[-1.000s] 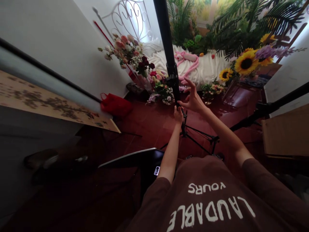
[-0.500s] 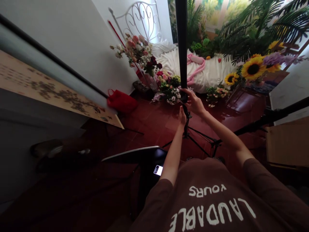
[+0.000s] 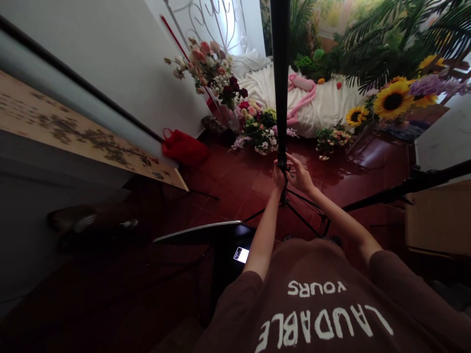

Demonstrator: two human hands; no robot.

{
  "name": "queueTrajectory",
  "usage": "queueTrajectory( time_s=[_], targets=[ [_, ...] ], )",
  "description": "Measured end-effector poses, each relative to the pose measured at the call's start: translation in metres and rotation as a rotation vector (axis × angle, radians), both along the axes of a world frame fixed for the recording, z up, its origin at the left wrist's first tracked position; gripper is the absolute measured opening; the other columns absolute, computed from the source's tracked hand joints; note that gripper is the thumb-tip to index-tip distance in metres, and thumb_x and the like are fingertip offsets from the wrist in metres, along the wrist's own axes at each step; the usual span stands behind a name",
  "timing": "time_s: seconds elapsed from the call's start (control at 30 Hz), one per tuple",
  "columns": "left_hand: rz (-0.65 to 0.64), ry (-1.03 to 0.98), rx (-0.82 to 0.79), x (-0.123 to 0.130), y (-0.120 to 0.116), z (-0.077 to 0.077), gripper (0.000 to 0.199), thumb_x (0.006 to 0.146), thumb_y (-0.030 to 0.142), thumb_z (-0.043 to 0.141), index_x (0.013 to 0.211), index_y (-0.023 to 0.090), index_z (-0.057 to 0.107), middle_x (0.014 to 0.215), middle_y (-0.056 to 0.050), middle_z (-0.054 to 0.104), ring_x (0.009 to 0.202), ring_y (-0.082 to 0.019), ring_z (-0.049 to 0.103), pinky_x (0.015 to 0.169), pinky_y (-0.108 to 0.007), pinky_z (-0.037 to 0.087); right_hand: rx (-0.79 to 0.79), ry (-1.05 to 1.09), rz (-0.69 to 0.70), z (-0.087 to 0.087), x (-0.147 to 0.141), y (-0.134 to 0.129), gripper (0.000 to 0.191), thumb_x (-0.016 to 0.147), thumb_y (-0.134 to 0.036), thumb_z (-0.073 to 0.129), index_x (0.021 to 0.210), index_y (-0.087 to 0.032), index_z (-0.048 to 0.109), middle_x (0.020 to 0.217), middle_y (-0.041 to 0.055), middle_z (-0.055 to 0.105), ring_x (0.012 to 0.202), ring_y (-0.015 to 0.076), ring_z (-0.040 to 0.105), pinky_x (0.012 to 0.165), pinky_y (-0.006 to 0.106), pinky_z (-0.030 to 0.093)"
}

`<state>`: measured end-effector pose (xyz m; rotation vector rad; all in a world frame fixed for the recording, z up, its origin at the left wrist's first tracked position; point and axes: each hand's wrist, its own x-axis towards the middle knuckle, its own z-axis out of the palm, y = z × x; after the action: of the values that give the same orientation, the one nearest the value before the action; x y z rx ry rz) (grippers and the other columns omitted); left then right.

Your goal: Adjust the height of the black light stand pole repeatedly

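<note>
A black tripod stand (image 3: pixel 281 98) rises upright in front of me, its thick pole running out of the top of the view. My left hand (image 3: pixel 278 178) is closed around the pole from the left, just at a dark collar low on it. From the right, my right hand (image 3: pixel 302 179) has its fingers bent around a small black knob (image 3: pixel 289 171) on that collar. Its fingertips are partly hidden behind the pole. Below both hands, the stand's thin legs (image 3: pixel 303 220) spread over the red tiled floor (image 3: pixel 235 191).
Bunches of artificial flowers (image 3: pixel 257 127) and a white-draped bed (image 3: pixel 327 110) lie beyond the stand. Sunflowers (image 3: pixel 393 100) are at right. Another black pole (image 3: pixel 390 189) slants in from the right. A lit phone (image 3: pixel 241 254) rests on a dark surface by my left arm. A red bag (image 3: pixel 186 148) leans against the wall.
My right hand has come down the pole to the collar and its fingers have curled in. My left hand, earlier straight-fingered beside the pole, is now closed around it.
</note>
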<state>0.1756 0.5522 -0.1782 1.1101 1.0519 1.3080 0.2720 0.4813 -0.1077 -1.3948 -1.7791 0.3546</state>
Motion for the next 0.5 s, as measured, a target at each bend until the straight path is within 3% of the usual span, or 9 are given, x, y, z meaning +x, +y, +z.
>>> queueTrajectory(
  time_s=[0.1,0.23,0.4,0.5],
  targets=[
    [0.008,0.024,-0.019,0.000,-0.001,0.000,0.065,0.097,0.071,0.023,0.095,0.020,0.063,0.090,-0.008,0.071,0.080,-0.016,0.066,0.078,-0.029,0.053,-0.081,0.081,-0.051,-0.022,0.005,-0.017,0.064,0.088,-0.026,0.060,0.149,-0.027,0.039,0.128,0.0094,0.066,0.108,0.0241,0.069,0.086,0.038,0.063],
    [0.009,0.038,-0.005,0.001,-0.001,0.004,0.065,0.097,0.071,0.019,0.092,0.022,0.061,0.088,-0.007,0.071,0.082,-0.016,0.065,0.081,-0.029,0.051,-0.222,0.294,-0.201,-0.043,0.005,-0.027,0.062,0.085,-0.039,0.066,0.141,-0.024,0.044,0.100,0.0060,0.073,0.082,0.0220,0.072,0.076,0.038,0.062],
    [0.013,0.047,-0.010,0.003,0.000,0.004,0.067,0.097,0.072,0.017,0.092,0.022,0.062,0.085,-0.008,0.069,0.079,-0.017,0.063,0.078,-0.030,0.051,-0.362,0.734,-0.238,-0.045,-0.008,-0.023,0.067,0.078,-0.044,0.075,0.134,-0.026,0.043,0.077,-0.0048,0.069,0.065,0.0143,0.068,0.061,0.024,0.059],
    [0.022,0.060,0.004,0.003,0.003,0.002,0.068,0.096,0.073,0.018,0.091,0.022,0.063,0.084,-0.008,0.068,0.079,-0.018,0.062,0.080,-0.032,0.051,-0.512,1.115,-0.305,-0.039,-0.018,-0.016,0.046,0.086,-0.035,0.067,0.125,-0.026,0.045,0.067,-0.0079,0.065,0.054,0.0106,0.064,0.051,0.017,0.054]
  ],
)
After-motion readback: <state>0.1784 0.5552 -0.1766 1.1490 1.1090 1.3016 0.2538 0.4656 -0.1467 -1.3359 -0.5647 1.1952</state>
